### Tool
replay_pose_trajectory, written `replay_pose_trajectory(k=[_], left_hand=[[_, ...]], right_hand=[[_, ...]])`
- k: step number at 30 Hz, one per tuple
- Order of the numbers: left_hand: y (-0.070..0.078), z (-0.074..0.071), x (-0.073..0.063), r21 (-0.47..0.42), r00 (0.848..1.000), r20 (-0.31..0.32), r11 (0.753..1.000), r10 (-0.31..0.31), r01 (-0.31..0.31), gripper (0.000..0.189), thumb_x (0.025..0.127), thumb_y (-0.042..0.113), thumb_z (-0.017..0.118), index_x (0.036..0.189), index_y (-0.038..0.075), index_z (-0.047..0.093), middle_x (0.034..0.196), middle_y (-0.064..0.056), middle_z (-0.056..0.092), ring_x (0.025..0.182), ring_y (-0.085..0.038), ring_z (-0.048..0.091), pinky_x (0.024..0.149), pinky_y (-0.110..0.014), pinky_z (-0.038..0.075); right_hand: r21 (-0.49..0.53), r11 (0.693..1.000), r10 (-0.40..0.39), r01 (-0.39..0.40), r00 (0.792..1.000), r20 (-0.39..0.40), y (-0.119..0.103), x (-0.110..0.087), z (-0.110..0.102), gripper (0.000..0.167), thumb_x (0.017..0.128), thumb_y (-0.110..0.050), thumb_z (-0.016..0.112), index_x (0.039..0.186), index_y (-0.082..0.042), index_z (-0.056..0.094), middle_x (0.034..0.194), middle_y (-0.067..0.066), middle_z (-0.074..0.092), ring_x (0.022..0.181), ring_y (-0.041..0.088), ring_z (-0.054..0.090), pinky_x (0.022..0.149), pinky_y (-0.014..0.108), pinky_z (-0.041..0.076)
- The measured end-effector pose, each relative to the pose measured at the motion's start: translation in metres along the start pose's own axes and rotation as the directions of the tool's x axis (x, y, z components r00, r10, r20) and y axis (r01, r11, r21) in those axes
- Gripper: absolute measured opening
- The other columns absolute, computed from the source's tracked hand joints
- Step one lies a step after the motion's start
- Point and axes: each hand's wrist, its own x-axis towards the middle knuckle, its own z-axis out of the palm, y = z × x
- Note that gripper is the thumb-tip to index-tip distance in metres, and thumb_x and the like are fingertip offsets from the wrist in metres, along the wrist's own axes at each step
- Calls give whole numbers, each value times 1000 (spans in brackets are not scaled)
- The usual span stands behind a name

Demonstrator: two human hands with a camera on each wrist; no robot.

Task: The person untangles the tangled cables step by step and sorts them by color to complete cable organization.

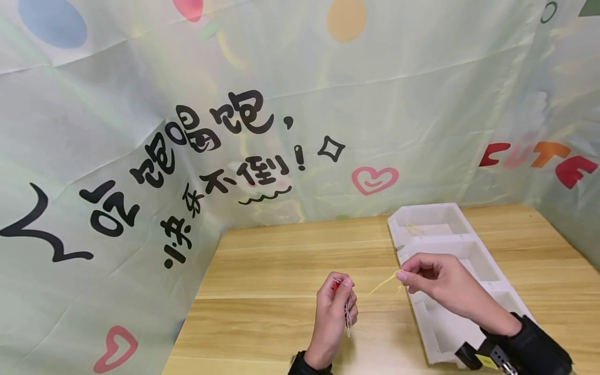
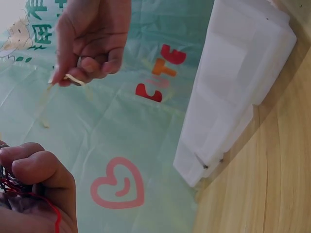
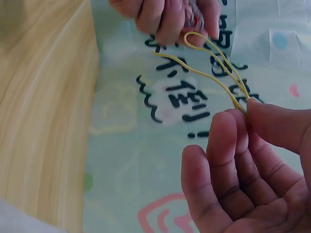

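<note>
My right hand pinches a thin yellow string between thumb and fingertips. The string is doubled into a loop, with one loose end pointing toward the other hand, as the right wrist view shows. My left hand grips a bundle of grey and red strings, mostly hidden inside the curled fingers. A red strand trails out of that fist in the left wrist view. Both hands are raised above the table, a short gap apart, the right one in front of the white tray.
A white divided tray stands on the right part of the wooden table. Its far compartment contains another piece of yellow string. A printed cloth hangs behind the table and along its sides.
</note>
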Motion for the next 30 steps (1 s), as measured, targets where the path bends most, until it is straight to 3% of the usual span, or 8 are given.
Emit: replay_pose_trajectory(k=[6, 13, 22, 30], left_hand=[[1, -1, 0, 4, 1000, -3, 1000, -10, 10, 41, 108, 24, 49, 106, -15, 38, 68, 1, 36, 48, -5, 31, 45, -21, 24], [2, 0, -1, -3, 1000, -7, 1000, -8, 8, 40, 108, 24, 49, 106, -15, 38, 68, 1, 35, 48, -5, 31, 46, -24, 22], [3, -2, -1, 2, 1000, -12, 1000, -11, 11, 40, 109, 22, 49, 108, -16, 37, 68, 1, 35, 49, -5, 30, 46, -19, 26], [3, -6, -2, 8, 1000, -4, 1000, -11, 11, 42, 108, 25, 49, 108, -15, 38, 68, 1, 35, 49, -5, 31, 47, -19, 27]], right_hand=[[-59, 996, 63, -65, 998, -30, 8, 4, -16, 13, 96, -21, 72, 96, -8, 72, 83, 2, 68, 72, 17, 67, 65, 29, 53], [-137, 986, 84, -92, 994, -63, 17, 5, -33, 20, 96, -27, 72, 98, -8, 72, 86, 2, 71, 75, 18, 68, 69, 29, 54], [-105, 978, 172, -178, 983, -62, 36, 17, -56, 36, 99, -32, 68, 112, 2, 67, 97, 10, 71, 82, 18, 70, 73, 28, 57], [-76, 976, 197, -205, 975, -102, 56, 36, -75, 43, 100, -32, 66, 120, 6, 62, 98, 8, 70, 80, 17, 68, 72, 25, 57]])
